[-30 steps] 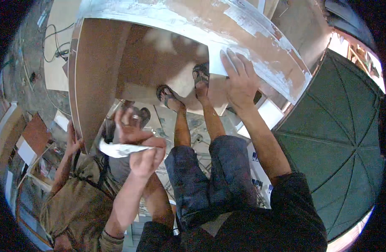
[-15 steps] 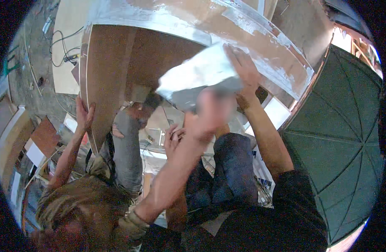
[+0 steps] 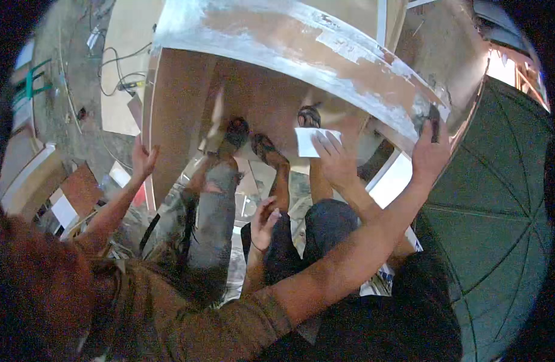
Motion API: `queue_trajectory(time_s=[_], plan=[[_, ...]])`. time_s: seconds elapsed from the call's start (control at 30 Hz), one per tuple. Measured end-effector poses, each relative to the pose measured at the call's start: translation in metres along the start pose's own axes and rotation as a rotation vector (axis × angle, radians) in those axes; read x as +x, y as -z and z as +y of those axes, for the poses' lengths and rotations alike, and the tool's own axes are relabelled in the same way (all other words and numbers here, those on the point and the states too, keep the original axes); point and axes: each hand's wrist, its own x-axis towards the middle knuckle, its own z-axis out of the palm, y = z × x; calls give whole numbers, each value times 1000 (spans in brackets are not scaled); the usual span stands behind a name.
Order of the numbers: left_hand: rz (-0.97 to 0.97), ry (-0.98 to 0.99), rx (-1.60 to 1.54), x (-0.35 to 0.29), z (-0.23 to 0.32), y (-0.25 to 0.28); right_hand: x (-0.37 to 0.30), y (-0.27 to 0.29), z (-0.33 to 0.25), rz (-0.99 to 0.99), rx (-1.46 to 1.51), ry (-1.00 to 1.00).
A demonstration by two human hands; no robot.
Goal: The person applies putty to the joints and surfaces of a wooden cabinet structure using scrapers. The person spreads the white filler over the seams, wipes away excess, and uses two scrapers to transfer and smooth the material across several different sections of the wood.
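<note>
Sheet (image 3: 306, 145), white and flat, is hanging below the lower edge of a curved, white-smeared panel (image 3: 277, 30), apart from it and near a sandalled foot (image 3: 309, 116). The wearer's right grip (image 3: 328, 149) is clamping it, fingers lying across its front (the thumb is staying out of sight). The wearer's left grip (image 3: 266, 222) is hovering over the left thigh, fingers apart and slightly curled. A co-worker's right grip (image 3: 431, 151) is reaching the panel's right end, while the co-worker's left grip (image 3: 146, 159) is touching a brown side board (image 3: 178, 108).
</note>
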Motion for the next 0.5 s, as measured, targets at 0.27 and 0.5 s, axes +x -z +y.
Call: queue_trajectory(time_s=[0.27,0.5], plan=[[-100,-565,93,-33,-27,19,-99,17,35,160,207,-473],[-223,-815,359,-65,-28,-29,-308,-3,20,144,359,-1237]])
